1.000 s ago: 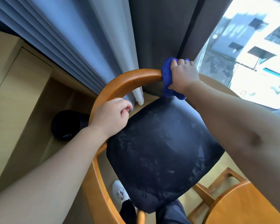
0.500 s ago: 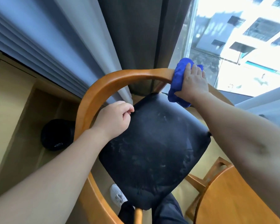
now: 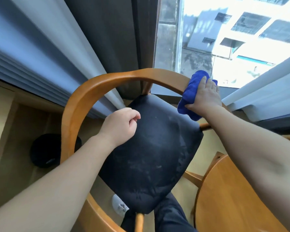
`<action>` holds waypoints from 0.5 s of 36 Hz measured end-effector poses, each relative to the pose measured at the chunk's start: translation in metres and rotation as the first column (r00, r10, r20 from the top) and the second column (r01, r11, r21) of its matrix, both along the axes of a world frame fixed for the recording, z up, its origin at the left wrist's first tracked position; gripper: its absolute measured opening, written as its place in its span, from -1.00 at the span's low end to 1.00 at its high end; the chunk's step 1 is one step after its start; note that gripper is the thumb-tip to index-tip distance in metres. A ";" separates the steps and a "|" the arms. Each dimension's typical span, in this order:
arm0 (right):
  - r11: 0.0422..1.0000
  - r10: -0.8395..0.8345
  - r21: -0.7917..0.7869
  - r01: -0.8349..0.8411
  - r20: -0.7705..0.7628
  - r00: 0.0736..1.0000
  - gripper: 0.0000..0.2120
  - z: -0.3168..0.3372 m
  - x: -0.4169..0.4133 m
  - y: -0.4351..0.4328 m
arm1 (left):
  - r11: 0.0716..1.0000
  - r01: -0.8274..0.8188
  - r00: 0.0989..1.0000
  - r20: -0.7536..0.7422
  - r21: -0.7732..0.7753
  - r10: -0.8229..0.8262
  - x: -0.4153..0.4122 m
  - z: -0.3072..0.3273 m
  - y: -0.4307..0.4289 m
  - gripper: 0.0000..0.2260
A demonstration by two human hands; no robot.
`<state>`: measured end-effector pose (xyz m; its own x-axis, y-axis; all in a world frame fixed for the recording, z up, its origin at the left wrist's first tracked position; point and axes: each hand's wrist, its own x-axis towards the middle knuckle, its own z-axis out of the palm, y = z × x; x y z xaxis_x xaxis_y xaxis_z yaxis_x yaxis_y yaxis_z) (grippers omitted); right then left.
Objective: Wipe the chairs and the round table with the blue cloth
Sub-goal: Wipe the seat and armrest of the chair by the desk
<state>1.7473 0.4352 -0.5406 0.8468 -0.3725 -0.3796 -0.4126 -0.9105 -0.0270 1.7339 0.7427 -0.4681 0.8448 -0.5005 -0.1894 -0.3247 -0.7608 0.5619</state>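
One blue cloth is sitting bunched on the right end of the chair's curved wooden rail. The right hand is gripping it there, fingers draped over the top and thumb hooking the lower edge. Meanwhile the left hand is hovering over the black seat, fingers loosely curled with nothing in them.

I'm guessing the job's partway: the rail is getting wiped, the seat is looking smudgy, and the round desk isn't touched yet.

Count: one cloth, two hands, one chair clearly showing, one desk.
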 end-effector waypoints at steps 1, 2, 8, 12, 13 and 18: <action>1.000 -0.014 -0.006 0.014 -0.006 1.000 0.22 0.001 -0.006 -0.004 | 1.000 0.011 1.000 0.002 -0.001 -0.011 -0.001 0.000 -0.004 -0.81; 1.000 -0.028 -0.013 0.028 -0.011 1.000 0.22 0.001 -0.012 -0.007 | 1.000 0.021 1.000 0.002 -0.001 -0.021 -0.003 0.000 -0.008 -0.81; 0.995 -0.096 -0.027 0.096 -0.027 0.995 0.23 0.003 -0.047 -0.026 | 0.997 0.071 0.997 0.016 -0.004 -0.071 -0.010 0.001 -0.024 -0.82; 0.991 -0.125 -0.053 0.124 -0.035 0.991 0.23 0.003 -0.069 -0.035 | 0.995 0.097 0.995 0.010 0.005 -0.097 -0.015 -0.001 -0.028 -0.82; 0.990 -0.133 -0.056 0.131 -0.035 0.990 0.23 0.003 -0.074 -0.038 | 0.995 0.103 0.995 0.008 0.007 -0.103 -0.017 -0.001 -0.028 -0.82; 0.984 -0.165 -0.080 0.162 -0.035 0.986 0.22 0.003 -0.094 -0.045 | 0.991 0.130 0.991 -0.008 0.023 -0.130 -0.022 0.000 -0.025 -0.83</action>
<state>1.6537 0.3898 -0.5376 0.7563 -0.5338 -0.3782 -0.5553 -0.8295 0.0604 1.7119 0.7176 -0.4681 0.7715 -0.6014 -0.2076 -0.4182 -0.7253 0.5469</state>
